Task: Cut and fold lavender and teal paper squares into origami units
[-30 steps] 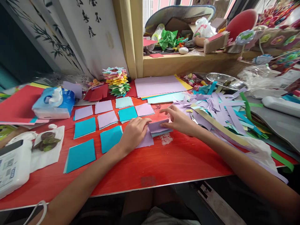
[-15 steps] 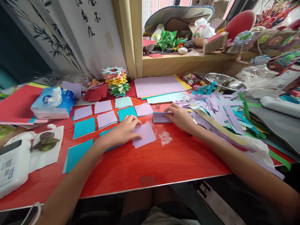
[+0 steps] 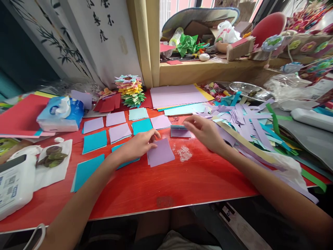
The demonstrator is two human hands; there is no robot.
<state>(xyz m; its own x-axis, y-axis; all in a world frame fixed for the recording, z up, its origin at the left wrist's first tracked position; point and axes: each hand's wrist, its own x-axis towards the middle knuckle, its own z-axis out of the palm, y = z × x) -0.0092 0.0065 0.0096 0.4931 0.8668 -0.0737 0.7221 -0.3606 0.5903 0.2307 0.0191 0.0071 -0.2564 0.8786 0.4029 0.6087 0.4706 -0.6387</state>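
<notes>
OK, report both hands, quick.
Left hand: loosely open, thumb by the lavender square, grip empty.
Right hand: fingers curled at the folded paper; grip cannot be told.

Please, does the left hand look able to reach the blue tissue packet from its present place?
Probably yes, with a sideways move: mostly flat paper squares lie between the left hand and the tissue packet, and a tissue sticks out on top.
</notes>
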